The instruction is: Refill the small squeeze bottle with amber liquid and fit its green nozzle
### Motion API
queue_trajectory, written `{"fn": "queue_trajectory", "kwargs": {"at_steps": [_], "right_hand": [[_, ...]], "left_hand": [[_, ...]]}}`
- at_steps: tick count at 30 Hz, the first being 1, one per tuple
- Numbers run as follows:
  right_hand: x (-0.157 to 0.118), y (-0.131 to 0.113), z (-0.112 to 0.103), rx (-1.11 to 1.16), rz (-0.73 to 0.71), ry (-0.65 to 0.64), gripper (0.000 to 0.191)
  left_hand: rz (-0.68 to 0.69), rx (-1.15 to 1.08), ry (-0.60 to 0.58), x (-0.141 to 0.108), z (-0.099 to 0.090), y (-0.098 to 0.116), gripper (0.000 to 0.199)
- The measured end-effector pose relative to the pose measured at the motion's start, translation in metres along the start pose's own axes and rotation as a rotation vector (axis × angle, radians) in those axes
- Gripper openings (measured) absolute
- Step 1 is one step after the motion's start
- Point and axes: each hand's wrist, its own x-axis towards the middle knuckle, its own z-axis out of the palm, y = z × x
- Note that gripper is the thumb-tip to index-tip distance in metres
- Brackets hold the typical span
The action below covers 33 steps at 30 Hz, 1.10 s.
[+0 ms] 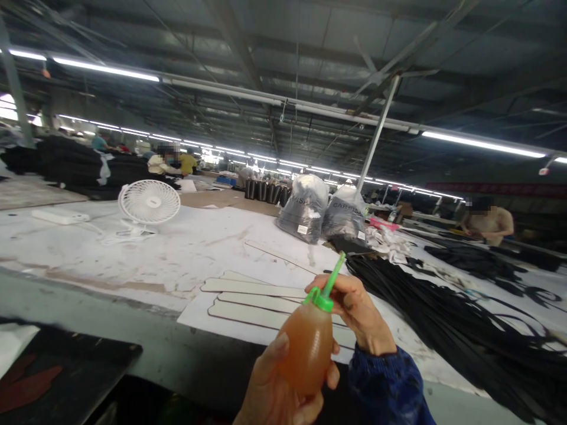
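Note:
My left hand (277, 383) is wrapped round a soft squeeze bottle (306, 348) filled with amber liquid, held tilted above the table's front edge. Its green cap (319, 299) carries a long thin nozzle pointing up and to the right. Bent round the far side of the cap, my right hand (361, 307) has its fingers closed at the base of the nozzle; part of its grip is hidden. Behind the bottle, several long pale strips with dark edges (248, 316) lie side by side on a white sheet (190, 313).
On the white table (212, 236) stand a small white fan (149, 203) and a power strip (59, 217) at left. Two plastic-wrapped bags (303, 209) stand further back. Long black strips (425, 313) cover the right side. A person (489, 224) works at far right.

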Motion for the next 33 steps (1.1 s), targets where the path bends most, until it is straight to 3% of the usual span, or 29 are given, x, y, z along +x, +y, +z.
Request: {"fn": "queue_trajectory", "kwargs": {"at_steps": [4,8,12,14,15,17,19,21,25,29,33], "right_hand": [[-0.004,-0.013,0.007,-0.061,0.035,0.108,0.04],[-0.001,-0.015,0.018,-0.12,0.152,0.2,0.039],[0.007,-0.002,0.03,-0.243,0.275,0.409,0.04],[0.009,0.006,0.032,-0.293,0.301,0.45,0.042],[0.01,0.009,0.03,-0.287,0.302,0.408,0.045],[0.009,0.015,0.023,-0.209,0.259,0.267,0.053],[0.007,0.017,0.013,-0.127,0.159,0.206,0.061],[0.006,0.014,0.006,-0.116,0.053,0.226,0.064],[0.006,0.0,0.001,-0.195,-0.082,0.071,0.048],[0.003,-0.016,0.002,-0.219,-0.143,-0.017,0.046],[-0.001,-0.026,0.003,-0.312,-0.154,-0.011,0.038]], "left_hand": [[0.08,0.126,0.075,-0.001,0.012,-0.003,0.053],[0.316,0.592,0.383,0.0,0.015,-0.005,0.054],[0.728,1.172,0.718,0.01,-0.001,-0.009,0.054],[0.845,1.256,0.815,0.015,-0.007,-0.009,0.053],[0.821,1.22,0.834,0.015,-0.008,-0.007,0.052],[0.646,1.003,0.767,0.013,-0.006,0.0,0.05],[0.435,0.686,0.571,0.009,-0.002,0.008,0.047],[0.28,0.395,0.334,0.004,0.001,0.013,0.045],[0.04,0.028,0.038,-0.001,0.004,0.011,0.051],[-0.066,-0.011,-0.057,-0.005,0.007,0.006,0.061],[-0.03,0.081,0.023,-0.011,0.016,0.008,0.053]]}}
